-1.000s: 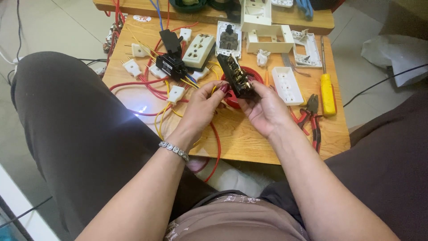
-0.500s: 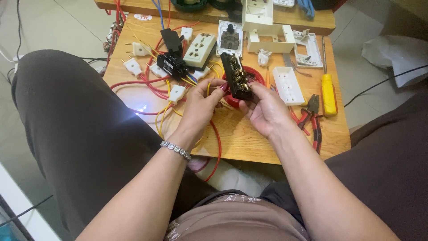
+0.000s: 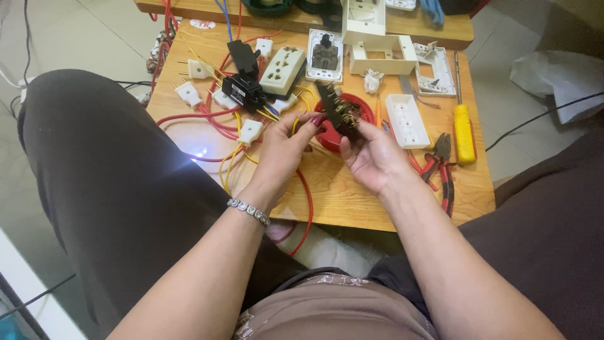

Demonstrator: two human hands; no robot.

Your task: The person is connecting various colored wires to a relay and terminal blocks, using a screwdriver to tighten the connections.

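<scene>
Both hands, left hand (image 3: 284, 146) and right hand (image 3: 371, 154), pinch a dark switch block (image 3: 338, 108) with brass terminals over the wooden table (image 3: 352, 195); round sticker (image 3: 201, 24) sits at its far left corner.

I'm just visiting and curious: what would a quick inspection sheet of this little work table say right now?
Surface: low wooden table, crowded at the back, bare wood near the front edge.
Job's things: black electrical part, held up over the table by both hands.
Clutter: white socket plates, white plugs, a white box, a yellow screwdriver, red-handled pliers.
Hands: left hand pinches the part's near end; right hand cradles it from below.
Cables: red wires and yellow wires loop across the table's left side; one red wire hangs over the front edge.
Surroundings: tiled floor, the person's dark-clothed knees either side, a white bag at right.
</scene>
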